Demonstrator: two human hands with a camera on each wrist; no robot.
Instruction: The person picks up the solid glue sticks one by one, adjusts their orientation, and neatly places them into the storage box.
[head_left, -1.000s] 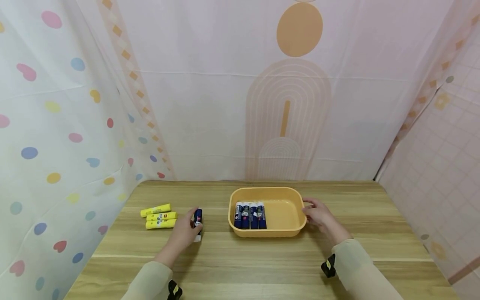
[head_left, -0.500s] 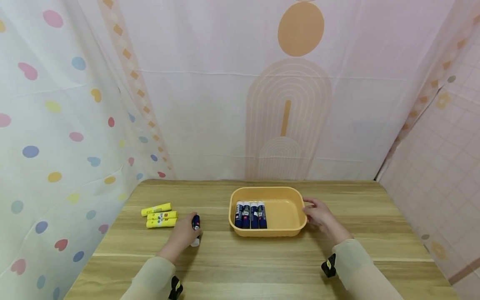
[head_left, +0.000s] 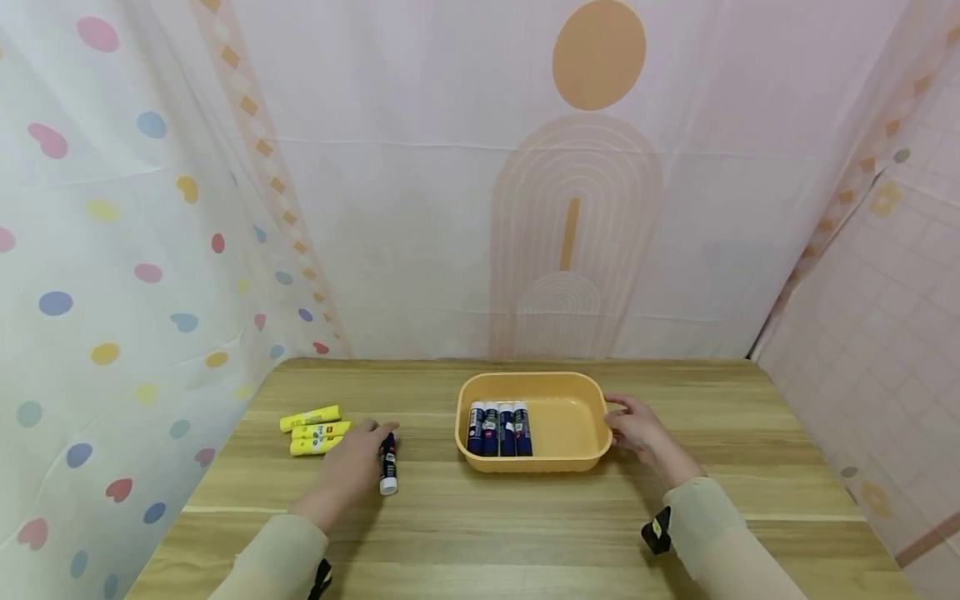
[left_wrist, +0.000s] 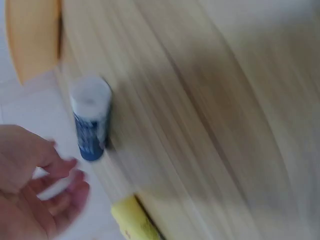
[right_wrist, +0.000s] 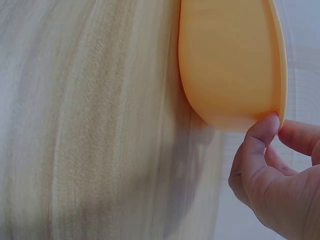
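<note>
A dark blue glue stick point(head_left: 388, 467) with a white cap lies on the table, its cap toward the near side. Just left of it is my left hand point(head_left: 350, 465), its fingers loose. In the left wrist view that hand point(left_wrist: 42, 187) holds nothing, with a gap between its fingertips and the glue stick point(left_wrist: 91, 120). My right hand point(head_left: 637, 429) pinches the right rim of an orange-yellow plastic basket point(head_left: 573, 429). The right wrist view shows thumb and finger on either side of the rim. Several blue glue sticks point(head_left: 498, 432) lie side by side in the basket's left part.
Yellow glue sticks point(head_left: 315, 431) lie grouped on the left of the wooden table point(head_left: 480, 533), beyond my left hand. Patterned curtains point(head_left: 405, 250) hang behind the table and along both sides.
My left hand has let go of the blue glue stick and drawn off to the left. The stick lies slightly nearer and further left than before. The right hand and basket stay put.
</note>
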